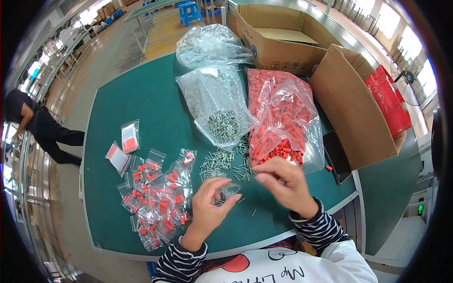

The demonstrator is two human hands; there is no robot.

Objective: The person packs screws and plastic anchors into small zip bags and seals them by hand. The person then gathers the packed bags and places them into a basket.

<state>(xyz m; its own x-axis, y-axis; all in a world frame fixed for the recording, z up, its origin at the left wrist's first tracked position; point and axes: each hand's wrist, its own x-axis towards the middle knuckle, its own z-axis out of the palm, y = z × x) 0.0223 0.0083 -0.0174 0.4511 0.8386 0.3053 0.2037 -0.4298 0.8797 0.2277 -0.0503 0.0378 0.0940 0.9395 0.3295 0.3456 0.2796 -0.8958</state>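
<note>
My left hand (pixel 207 203) pinches a small clear plastic bag (pixel 231 190) between thumb and fingers, just in front of a loose heap of metal screws (pixel 219 162). To its right, my right hand (pixel 289 187) is closed with thumb and forefinger together near the heap's right side; whatever is in its fingertips is too small to make out. Beyond the heap lies a large clear bag of screws (pixel 224 126), its mouth toward me. A big clear bag of red plastic sleeves (pixel 278 115) rests beyond my right hand, with loose sleeves at its near end.
Filled small bags with red sleeves (pixel 163 203) are piled on the left, beside two packs of flat bags (pixel 130 137). Cardboard boxes (pixel 358 111) stand right and behind. A dark tray (pixel 336 155) lies by the right box. Another person (pixel 42 125) is at far left.
</note>
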